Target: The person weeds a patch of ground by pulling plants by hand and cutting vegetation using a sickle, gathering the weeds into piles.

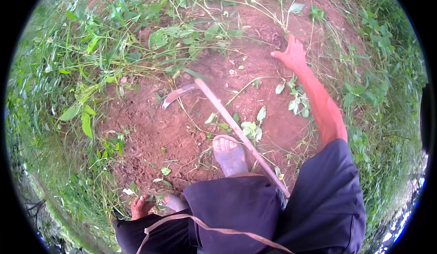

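My right hand [293, 57] reaches forward over the reddish soil, thumb spread away from the fingers. Its fingertips are close to the base of a leafy plant [284, 25]; whether they touch the stem I cannot tell. Low at the left, beside my dark-clothed knee, my left hand [142, 205] shows only in part, its fingers curled. Small leaves show around it, and what it holds, if anything, is hidden. A hoe [236, 128] with a long wooden handle and a curved metal head slants between my hands, its handle end by my right thigh. Neither hand touches it.
My sandalled foot [227, 153] stands beside the hoe handle. Cut or uprooted weeds [252, 128] lie on the soil [150, 135]. Dense grass and weeds [114, 30] grow at the left, with more greenery [373, 90] at the right. A cord [214, 229] crosses my lap.
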A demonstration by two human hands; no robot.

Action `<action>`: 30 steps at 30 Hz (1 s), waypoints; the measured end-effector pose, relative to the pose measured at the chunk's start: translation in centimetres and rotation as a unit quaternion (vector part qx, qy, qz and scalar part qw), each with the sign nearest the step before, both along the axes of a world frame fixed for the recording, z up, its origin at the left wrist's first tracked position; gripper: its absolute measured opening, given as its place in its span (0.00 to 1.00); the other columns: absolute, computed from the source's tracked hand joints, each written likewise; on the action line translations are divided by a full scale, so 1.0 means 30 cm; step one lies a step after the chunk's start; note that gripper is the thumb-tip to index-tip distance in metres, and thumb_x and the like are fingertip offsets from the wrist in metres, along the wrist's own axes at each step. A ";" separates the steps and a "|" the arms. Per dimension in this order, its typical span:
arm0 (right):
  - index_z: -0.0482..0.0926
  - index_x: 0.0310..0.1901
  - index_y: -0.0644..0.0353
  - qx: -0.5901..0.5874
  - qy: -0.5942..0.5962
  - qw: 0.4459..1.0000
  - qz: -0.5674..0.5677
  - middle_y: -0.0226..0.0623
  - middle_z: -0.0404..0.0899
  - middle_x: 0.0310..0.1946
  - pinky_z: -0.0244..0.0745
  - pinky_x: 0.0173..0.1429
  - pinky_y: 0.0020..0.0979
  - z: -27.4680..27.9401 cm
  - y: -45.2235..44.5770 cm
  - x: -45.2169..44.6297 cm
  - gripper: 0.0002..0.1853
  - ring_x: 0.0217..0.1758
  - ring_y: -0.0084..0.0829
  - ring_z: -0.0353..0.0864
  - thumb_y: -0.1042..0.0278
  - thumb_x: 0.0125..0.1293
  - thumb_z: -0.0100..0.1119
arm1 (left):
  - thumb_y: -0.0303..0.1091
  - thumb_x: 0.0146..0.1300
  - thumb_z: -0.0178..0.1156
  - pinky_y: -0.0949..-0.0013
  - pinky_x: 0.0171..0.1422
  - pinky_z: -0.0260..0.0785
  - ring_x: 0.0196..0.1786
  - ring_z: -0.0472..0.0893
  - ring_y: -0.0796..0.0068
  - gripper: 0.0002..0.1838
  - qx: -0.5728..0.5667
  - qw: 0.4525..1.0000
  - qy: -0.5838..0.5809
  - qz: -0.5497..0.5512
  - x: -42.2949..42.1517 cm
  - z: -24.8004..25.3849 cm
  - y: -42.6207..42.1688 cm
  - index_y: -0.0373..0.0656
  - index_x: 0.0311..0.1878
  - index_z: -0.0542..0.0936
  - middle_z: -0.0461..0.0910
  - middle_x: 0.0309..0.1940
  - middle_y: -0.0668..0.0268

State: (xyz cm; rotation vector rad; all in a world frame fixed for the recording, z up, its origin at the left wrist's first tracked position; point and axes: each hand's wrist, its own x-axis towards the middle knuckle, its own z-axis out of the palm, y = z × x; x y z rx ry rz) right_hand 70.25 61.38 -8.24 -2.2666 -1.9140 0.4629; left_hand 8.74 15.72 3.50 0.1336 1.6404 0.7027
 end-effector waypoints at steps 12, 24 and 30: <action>0.78 0.34 0.63 -0.156 0.369 0.914 -0.065 0.37 0.76 0.23 0.69 0.33 0.36 0.101 -0.264 -0.378 0.17 0.26 0.31 0.73 0.55 0.66 0.54 | 0.49 0.57 0.65 0.64 0.63 0.64 0.50 0.78 0.68 0.27 0.035 0.968 0.155 -0.193 0.471 0.487 0.563 0.33 0.49 0.77 0.80 0.42 0.61; 0.51 0.69 0.68 -0.013 0.095 0.952 0.291 0.59 0.71 0.56 0.58 0.67 0.58 0.095 -0.039 -1.153 0.48 0.64 0.47 0.67 0.53 0.53 0.66 | 0.60 0.59 0.61 0.63 0.62 0.65 0.51 0.78 0.68 0.35 0.007 0.943 0.077 -0.325 0.289 0.276 0.568 0.33 0.53 0.77 0.82 0.44 0.59; 0.75 0.51 0.63 -0.010 0.210 0.939 0.272 0.40 0.80 0.24 0.73 0.40 0.44 0.012 -0.058 -1.248 0.20 0.31 0.39 0.80 0.56 0.64 0.53 | 0.52 0.63 0.58 0.60 0.65 0.63 0.57 0.76 0.63 0.28 0.013 0.943 0.053 -0.327 0.272 0.255 0.576 0.37 0.56 0.77 0.81 0.50 0.57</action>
